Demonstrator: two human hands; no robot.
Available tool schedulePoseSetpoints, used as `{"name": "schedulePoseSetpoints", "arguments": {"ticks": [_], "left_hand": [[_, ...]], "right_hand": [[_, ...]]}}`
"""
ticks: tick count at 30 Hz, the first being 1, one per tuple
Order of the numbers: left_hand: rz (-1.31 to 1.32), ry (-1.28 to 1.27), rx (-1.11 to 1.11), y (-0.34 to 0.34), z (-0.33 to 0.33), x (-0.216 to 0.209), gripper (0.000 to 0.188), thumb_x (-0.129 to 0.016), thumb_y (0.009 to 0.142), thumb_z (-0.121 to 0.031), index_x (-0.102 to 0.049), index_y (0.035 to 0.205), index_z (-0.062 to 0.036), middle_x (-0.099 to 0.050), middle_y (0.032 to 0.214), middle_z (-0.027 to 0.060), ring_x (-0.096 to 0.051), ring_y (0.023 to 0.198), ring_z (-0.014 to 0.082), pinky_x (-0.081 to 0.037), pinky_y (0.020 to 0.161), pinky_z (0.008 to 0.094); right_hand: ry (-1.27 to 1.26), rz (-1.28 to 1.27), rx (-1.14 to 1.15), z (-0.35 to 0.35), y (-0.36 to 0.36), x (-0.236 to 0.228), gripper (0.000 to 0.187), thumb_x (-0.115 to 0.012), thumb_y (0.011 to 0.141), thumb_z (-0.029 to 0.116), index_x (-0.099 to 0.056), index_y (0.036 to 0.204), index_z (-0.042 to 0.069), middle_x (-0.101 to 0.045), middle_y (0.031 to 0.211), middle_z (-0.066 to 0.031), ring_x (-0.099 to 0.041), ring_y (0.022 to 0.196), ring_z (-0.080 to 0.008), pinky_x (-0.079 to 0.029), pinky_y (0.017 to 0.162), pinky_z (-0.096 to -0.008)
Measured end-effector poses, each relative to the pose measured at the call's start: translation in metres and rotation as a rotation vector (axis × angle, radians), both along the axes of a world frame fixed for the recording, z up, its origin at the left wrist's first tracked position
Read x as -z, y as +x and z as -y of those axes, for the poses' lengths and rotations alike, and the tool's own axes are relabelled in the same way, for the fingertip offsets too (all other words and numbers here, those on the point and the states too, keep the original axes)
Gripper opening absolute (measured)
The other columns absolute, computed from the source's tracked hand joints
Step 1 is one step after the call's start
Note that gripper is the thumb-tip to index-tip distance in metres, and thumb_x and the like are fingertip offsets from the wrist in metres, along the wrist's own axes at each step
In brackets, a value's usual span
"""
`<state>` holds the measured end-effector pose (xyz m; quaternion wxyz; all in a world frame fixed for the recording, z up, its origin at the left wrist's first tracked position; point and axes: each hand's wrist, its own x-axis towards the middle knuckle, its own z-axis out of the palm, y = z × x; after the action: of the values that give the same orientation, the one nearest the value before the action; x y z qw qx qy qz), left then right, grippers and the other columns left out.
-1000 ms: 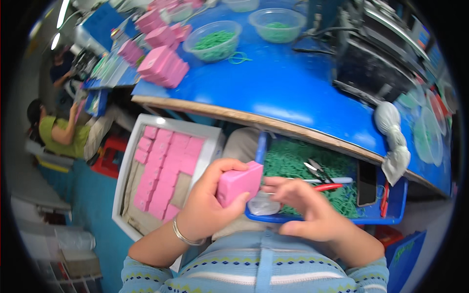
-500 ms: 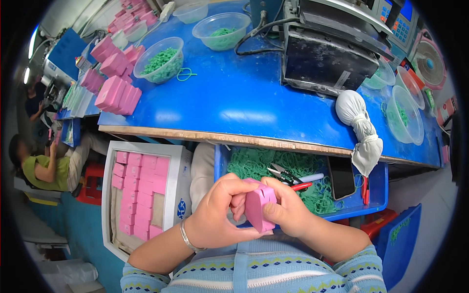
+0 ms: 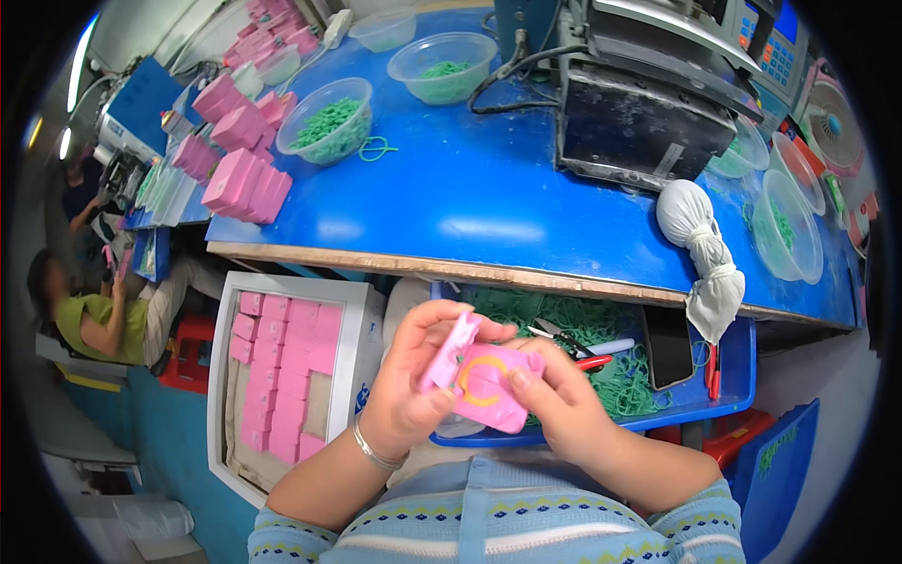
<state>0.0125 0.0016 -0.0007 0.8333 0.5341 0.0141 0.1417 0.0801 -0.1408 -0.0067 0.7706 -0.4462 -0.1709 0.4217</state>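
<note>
Just above my lap, a pink mould block is parted into two halves. My left hand (image 3: 413, 362) grips the thinner-looking pink mould half (image 3: 450, 352), which is tilted on edge. My right hand (image 3: 564, 395) holds the other pink mould half (image 3: 495, 411) by its right side, thumb on its inner face. A yellow ring-shaped piece (image 3: 467, 397) lies on that inner face, partly covered by the thumb. The two halves touch or nearly touch at the left; I cannot tell which. Behind my hands, a blue drawer (image 3: 601, 430) holds green rubbery strands (image 3: 526, 308).
In the drawer lie cutters (image 3: 554, 334), a red-handled tool (image 3: 594, 362) and a dark phone (image 3: 667, 348). A white box (image 3: 362, 324) of pink blocks stands left. Bowls (image 3: 324, 122), a black machine (image 3: 639, 122) and a cloth bundle (image 3: 700, 244) are on the blue table (image 3: 423, 202). A person (image 3: 103, 315) sits far left.
The pink block, closed between both hands before, has been opened into two halves, showing the yellow piece. The view has shifted slightly, moving the surroundings to the right.
</note>
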Motion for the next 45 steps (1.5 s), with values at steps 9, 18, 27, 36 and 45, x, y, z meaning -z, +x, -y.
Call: {"name": "schedulePoseSetpoints", "arguments": {"ticks": [9,18,27,36,45], "left_hand": [[-0.411,-0.492,-0.025,0.003,-0.003,-0.017,0.078,-0.019,0.082,-0.062,-0.056,0.086,0.0065,-0.056,0.067,0.0152,-0.056,0.064,0.029,-0.048,0.06,0.0395],[-0.33,-0.514,-0.062,0.003,0.004,0.001,0.041,-0.027,0.092,-0.033,-0.048,0.107,-0.0014,-0.057,0.098,0.0154,-0.058,0.09,0.0229,-0.048,0.08,0.0351],[0.063,0.238,-0.281,0.006,0.011,-0.006,0.035,-0.063,0.08,-0.024,-0.043,0.101,-0.0036,-0.049,0.109,0.0163,-0.054,0.095,0.0284,-0.047,0.076,0.0351],[0.08,0.928,-0.083,-0.001,-0.004,-0.012,0.011,-0.05,0.085,-0.004,-0.042,0.092,-0.0019,-0.047,0.087,0.0129,-0.051,0.07,0.0193,-0.042,0.065,0.0268],[-0.002,0.46,-0.212,-0.007,0.013,-0.002,0.006,-0.037,0.091,-0.006,-0.035,0.096,-0.0034,-0.043,0.082,0.0044,-0.042,0.069,0.0077,-0.039,0.064,0.0217]], "right_hand": [[-0.128,1.242,0.259,0.009,-0.004,-0.01,0.049,-0.077,0.06,0.009,-0.044,0.095,0.003,-0.045,0.084,-0.0111,-0.045,0.079,-0.0245,-0.04,0.064,-0.0319],[-0.079,1.211,-0.058,-0.005,0.042,-0.037,0.039,-0.072,0.065,0.015,-0.055,0.1,0.007,-0.056,0.086,-0.0076,-0.055,0.067,-0.0209,-0.046,0.06,-0.031],[-0.103,1.327,-0.034,-0.003,0.05,-0.026,0.021,-0.068,0.063,0.01,-0.057,0.081,0.006,-0.054,0.074,-0.0075,-0.056,0.064,-0.0266,-0.045,0.054,-0.035],[-0.166,1.366,-0.019,-0.002,0.049,-0.034,0.017,-0.067,0.063,0.009,-0.054,0.074,0.006,-0.051,0.069,-0.0072,-0.054,0.063,-0.0271,-0.044,0.052,-0.0361],[-0.056,1.155,-0.011,-0.001,0.047,-0.032,0.016,-0.066,0.065,0.006,-0.055,0.076,0.004,-0.053,0.072,-0.0089,-0.054,0.067,-0.0261,-0.044,0.057,-0.0348]]}}
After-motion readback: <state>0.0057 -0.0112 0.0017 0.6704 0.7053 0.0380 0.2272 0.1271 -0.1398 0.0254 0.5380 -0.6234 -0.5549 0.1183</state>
